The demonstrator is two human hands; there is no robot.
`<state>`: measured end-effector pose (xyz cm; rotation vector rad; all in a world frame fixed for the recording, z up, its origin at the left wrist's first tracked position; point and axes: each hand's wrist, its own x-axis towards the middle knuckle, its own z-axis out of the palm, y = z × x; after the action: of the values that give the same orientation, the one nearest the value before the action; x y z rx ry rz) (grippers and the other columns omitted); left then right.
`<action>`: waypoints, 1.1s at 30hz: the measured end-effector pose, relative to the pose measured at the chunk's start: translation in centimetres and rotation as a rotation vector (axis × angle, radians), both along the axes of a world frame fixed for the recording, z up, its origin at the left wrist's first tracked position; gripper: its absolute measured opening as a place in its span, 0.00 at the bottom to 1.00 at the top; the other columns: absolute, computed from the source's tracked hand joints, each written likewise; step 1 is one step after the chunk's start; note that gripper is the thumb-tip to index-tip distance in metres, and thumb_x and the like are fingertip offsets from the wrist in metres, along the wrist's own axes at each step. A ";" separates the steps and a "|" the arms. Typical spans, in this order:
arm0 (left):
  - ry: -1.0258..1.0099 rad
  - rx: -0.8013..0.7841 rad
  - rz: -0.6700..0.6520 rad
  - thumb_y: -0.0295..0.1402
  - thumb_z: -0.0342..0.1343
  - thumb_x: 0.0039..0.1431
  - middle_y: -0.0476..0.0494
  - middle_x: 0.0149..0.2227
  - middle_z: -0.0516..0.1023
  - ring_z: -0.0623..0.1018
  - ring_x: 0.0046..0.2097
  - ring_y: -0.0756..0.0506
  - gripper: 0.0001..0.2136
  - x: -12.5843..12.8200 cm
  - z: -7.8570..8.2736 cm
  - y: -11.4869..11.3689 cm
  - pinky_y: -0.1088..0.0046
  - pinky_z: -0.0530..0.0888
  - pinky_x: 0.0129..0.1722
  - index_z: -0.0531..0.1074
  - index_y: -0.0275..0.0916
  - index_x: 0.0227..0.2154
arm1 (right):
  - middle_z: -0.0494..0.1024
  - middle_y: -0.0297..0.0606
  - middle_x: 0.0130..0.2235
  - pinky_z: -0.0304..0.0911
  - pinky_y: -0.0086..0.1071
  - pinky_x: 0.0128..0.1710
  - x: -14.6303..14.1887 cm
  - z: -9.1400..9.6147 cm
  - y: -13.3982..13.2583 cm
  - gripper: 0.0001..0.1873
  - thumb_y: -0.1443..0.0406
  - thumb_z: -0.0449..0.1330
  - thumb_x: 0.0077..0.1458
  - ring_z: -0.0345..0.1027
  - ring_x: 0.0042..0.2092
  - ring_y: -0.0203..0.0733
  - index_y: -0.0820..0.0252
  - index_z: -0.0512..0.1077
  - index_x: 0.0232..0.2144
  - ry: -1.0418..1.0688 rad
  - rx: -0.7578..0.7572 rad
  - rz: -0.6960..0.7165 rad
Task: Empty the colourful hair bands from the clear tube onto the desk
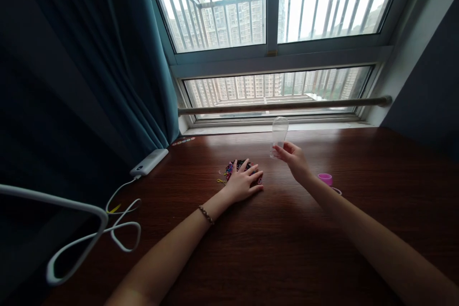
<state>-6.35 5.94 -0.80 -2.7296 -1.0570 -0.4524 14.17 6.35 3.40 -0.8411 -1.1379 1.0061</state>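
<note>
My left hand (244, 181) lies with spread fingers over a small pile of colourful elastic hair ties (241, 165). Part of the pile is hidden under the palm, and a yellow band sticks out at its left side. To the right, my right hand (291, 157) pinches a clear plastic bottle (280, 129) near its lower end and holds it above the table. The bottle looks see-through, with nothing plainly visible in it. A pink ring-shaped cap (325, 179) sits beside my right forearm, and a pale band (337, 191) lies partly hidden behind that arm.
The brown wooden table (251, 248) reaches to the window sill. On the left, a white power bank (149, 162) has a looping white cable (124, 224) plugged in. A dark blue curtain (143, 81) hangs behind it. A rail (287, 106) crosses the window.
</note>
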 end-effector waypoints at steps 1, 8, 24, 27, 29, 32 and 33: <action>0.008 0.004 0.031 0.49 0.42 0.57 0.47 0.55 0.63 0.53 0.59 0.35 0.20 -0.1 -0.2 0.2 0.40 0.43 0.54 0.63 0.52 0.51 | 0.75 0.39 0.35 0.66 0.35 0.38 0.6 -0.3 -0.5 0.19 0.56 0.64 0.41 0.70 0.36 0.41 0.62 0.72 0.33 -0.002 -0.020 -0.007; 0.003 0.062 0.207 0.40 0.43 0.60 0.44 0.53 0.67 0.61 0.55 0.37 0.14 -2.2 -0.5 2.3 0.44 0.53 0.52 0.68 0.50 0.46 | 0.76 0.42 0.35 0.66 0.38 0.39 2.5 -1.5 -2.4 0.22 0.55 0.64 0.39 0.70 0.36 0.42 0.64 0.71 0.34 -0.039 -0.082 -0.039; 0.087 0.053 0.080 0.34 0.42 0.60 0.41 0.52 0.68 0.61 0.57 0.40 0.17 1.2 -0.4 2.2 0.45 0.43 0.56 0.61 0.42 0.52 | 0.76 0.43 0.36 0.66 0.36 0.37 2.3 -0.5 -3.0 0.23 0.53 0.64 0.38 0.70 0.37 0.44 0.65 0.72 0.34 -0.071 -0.072 -0.002; 0.105 0.094 0.132 0.30 0.43 0.59 0.37 0.49 0.70 0.63 0.56 0.39 0.15 1.0 -0.9 3.1 0.44 0.41 0.56 0.66 0.37 0.48 | 0.76 0.43 0.35 0.66 0.37 0.38 2.5 -0.5 -3.0 0.23 0.54 0.64 0.39 0.70 0.37 0.43 0.65 0.72 0.34 -0.073 -0.055 -0.012; 0.110 0.120 0.156 0.29 0.43 0.58 0.35 0.47 0.71 0.64 0.55 0.38 0.14 0.5 -0.9 3.4 0.43 0.40 0.56 0.68 0.36 0.44 | 0.76 0.42 0.35 0.66 0.37 0.38 2.6 -0.6 -2.9 0.22 0.53 0.63 0.39 0.70 0.37 0.43 0.65 0.72 0.34 -0.075 -0.051 -0.019; 0.099 0.148 0.198 0.27 0.43 0.58 0.34 0.45 0.73 0.65 0.54 0.37 0.13 -0.4 -0.7 3.6 0.42 0.40 0.56 0.71 0.35 0.40 | 0.76 0.42 0.35 0.67 0.37 0.37 2.7 -0.7 -2.9 0.22 0.53 0.63 0.40 0.70 0.37 0.43 0.65 0.72 0.34 -0.081 -0.056 -0.006; 0.091 0.152 0.207 0.26 0.43 0.58 0.34 0.44 0.73 0.65 0.54 0.37 0.13 -0.6 -0.6 3.7 0.43 0.40 0.56 0.72 0.35 0.38 | 0.76 0.43 0.35 0.67 0.37 0.37 2.7 -0.7 -2.9 0.22 0.54 0.63 0.40 0.70 0.37 0.44 0.64 0.72 0.34 -0.085 -0.057 -0.005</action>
<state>-6.90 9.63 -1.45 -2.4525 -1.2116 -0.3557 16.82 3.45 2.69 -0.9390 -1.1837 1.0105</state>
